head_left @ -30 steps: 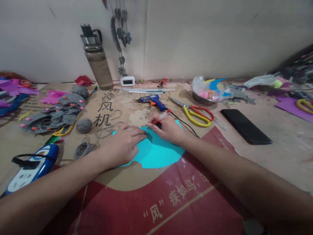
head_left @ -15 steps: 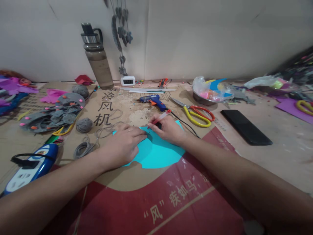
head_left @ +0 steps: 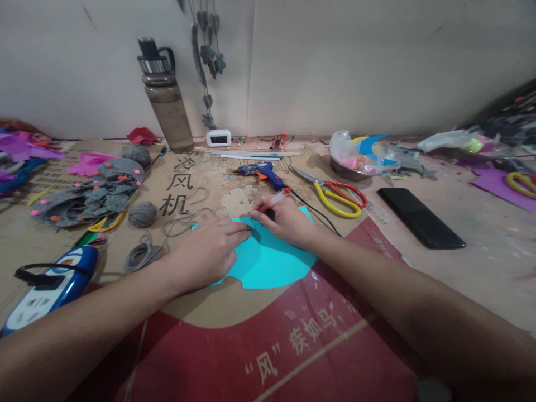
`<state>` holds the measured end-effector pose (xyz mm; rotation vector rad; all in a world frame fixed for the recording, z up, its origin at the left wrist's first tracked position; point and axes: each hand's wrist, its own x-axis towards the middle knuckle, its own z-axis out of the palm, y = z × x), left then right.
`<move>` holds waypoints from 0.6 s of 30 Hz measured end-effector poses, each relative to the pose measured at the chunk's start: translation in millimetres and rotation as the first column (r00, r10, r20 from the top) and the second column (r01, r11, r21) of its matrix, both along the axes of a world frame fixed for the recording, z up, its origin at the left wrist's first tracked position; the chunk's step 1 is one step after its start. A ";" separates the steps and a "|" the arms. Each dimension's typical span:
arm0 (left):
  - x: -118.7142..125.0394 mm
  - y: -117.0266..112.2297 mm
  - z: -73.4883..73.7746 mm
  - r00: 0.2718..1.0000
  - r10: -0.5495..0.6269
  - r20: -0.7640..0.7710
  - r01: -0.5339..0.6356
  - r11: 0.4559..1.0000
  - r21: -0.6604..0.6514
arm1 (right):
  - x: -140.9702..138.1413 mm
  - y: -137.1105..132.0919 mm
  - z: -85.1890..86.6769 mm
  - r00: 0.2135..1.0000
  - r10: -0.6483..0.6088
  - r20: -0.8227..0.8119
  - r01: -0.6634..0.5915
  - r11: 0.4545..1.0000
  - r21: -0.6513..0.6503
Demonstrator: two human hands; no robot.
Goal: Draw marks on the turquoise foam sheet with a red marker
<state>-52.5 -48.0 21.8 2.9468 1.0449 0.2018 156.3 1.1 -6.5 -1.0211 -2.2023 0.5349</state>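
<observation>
A turquoise sheet (head_left: 272,262) with cut, uneven edges lies on the cardboard in front of me. My left hand (head_left: 213,245) rests flat on its left part, fingers stretched toward the middle. Between the thumb and fingers of my right hand (head_left: 285,220) is a pen (head_left: 275,199) with a clear barrel and red end, slanting up to the right. Its tip is hidden behind the fingers, over the sheet's upper part. Something small and dark shows by the left fingertips; I cannot make out what it is.
Beyond the hands lie a blue glue gun (head_left: 262,173) and scissors (head_left: 330,192). A black phone (head_left: 421,218) is at right. Grey yarn (head_left: 143,214), a power strip (head_left: 54,290) and grey felt pieces (head_left: 96,195) are at left. A bottle (head_left: 167,106) stands behind.
Almost nothing differs. The pen and my right hand have shifted very slightly to the left; the left hand stays on the sheet.
</observation>
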 end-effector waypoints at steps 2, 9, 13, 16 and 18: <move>-0.3 0.1 -0.3 1.000 0.002 0.005 -0.002 1.000 -0.004 | -0.2 0.2 0.1 1.000 0.006 -0.007 -0.006 1.000 -0.010; -0.3 -0.3 0.3 1.000 0.005 0.005 -0.004 1.000 -0.016 | -0.2 1.9 0.6 1.000 0.005 0.004 -0.005 0.999 -0.049; -0.4 -0.3 0.2 1.000 -0.001 0.003 0.001 1.000 -0.008 | -0.4 2.7 2.1 1.000 0.005 0.007 -0.005 0.998 -0.067; -0.7 0.0 -0.7 1.000 0.000 0.006 0.000 1.000 -0.003 | -1.9 2.3 5.5 1.000 -0.009 0.014 0.010 0.996 -0.084; -0.8 0.1 -1.0 1.000 0.001 0.007 -0.001 1.000 -0.001 | -3.2 2.0 7.8 0.999 -0.022 0.026 0.024 0.995 -0.092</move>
